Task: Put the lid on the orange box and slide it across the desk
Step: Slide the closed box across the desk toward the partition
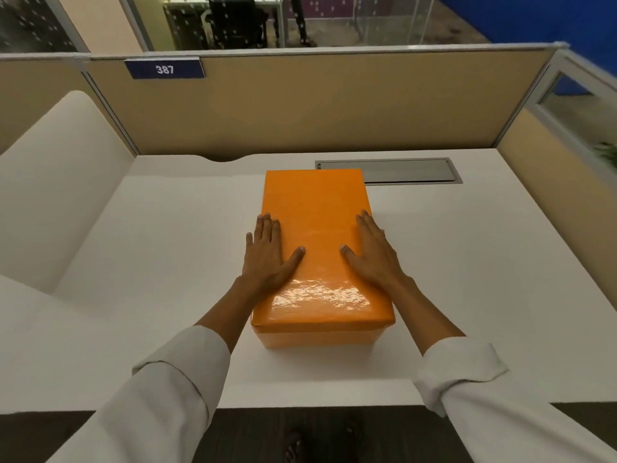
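Pressing down on the lid (317, 235) of the orange box (319, 337), both hands lie palm-flat on its glossy top, which suggests the closing step is finished or nearly so; the lid sits square over the base, its skirt overlapping the near wall with no gap visible. What remains, by this reading, is the slide across the bench (467, 262). The box stands lengthwise near the middle of the bench, its far end just in front of the grey cable hatch (410, 171) set beside the partition. The left hand (268, 259) covers the lid's left edge and the right hand (374, 255) its right edge, each roughly halfway along the box. Fingers (265, 228) of both hands are extended and held close together, pointing away from the person, while the thumbs splay inward toward the lid's centre; nothing is pinched. Both forearms reach forward, converging slightly, with white sleeves rolled back above the wrists.
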